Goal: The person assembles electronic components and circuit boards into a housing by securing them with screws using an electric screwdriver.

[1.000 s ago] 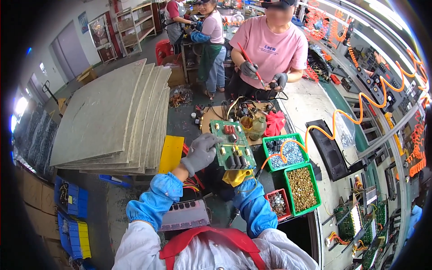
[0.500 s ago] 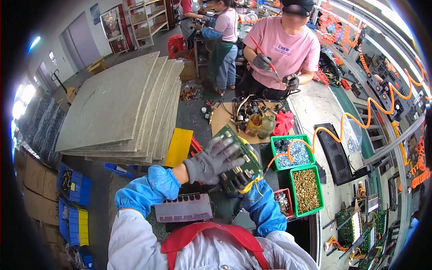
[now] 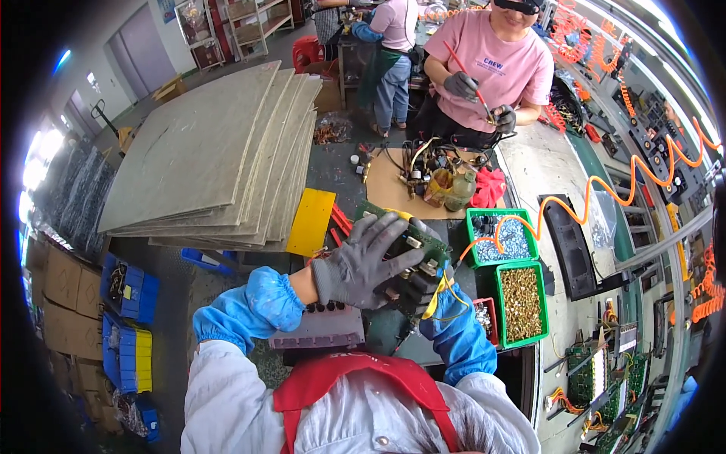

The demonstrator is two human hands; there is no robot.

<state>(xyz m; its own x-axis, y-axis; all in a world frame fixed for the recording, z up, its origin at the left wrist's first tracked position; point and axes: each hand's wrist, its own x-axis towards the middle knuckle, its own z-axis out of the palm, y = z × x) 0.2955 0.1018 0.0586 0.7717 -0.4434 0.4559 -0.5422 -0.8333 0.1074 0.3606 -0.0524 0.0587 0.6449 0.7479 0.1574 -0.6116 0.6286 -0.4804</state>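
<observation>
A green circuit board (image 3: 427,246) with wires and small components is held up tilted in front of me. My right hand (image 3: 418,287), in a dark glove, grips it from below at its near right side, its fingers partly hidden. Over the board's left part lies my left hand (image 3: 359,261) in a grey glove, fingers stretched and apart, covering much of the board. Yellow wire (image 3: 432,304) hangs by my right hand. Beneath my hands is a flat greyish-purple piece (image 3: 318,329) with a row of black parts along its edge.
Right of my hands stand green bins of brass-coloured parts (image 3: 522,303) and silvery screws (image 3: 513,240), with a red bin (image 3: 484,314) beside. Stacked grey boards (image 3: 197,151) fill the left. An orange coiled hose (image 3: 590,189) crosses the right. A co-worker (image 3: 491,68) stands opposite, holding a red stick-like tool.
The board has tilted flatter and shifted right. My left hand has moved slightly up across it, now covering its left part. The whole view has shifted a little.
</observation>
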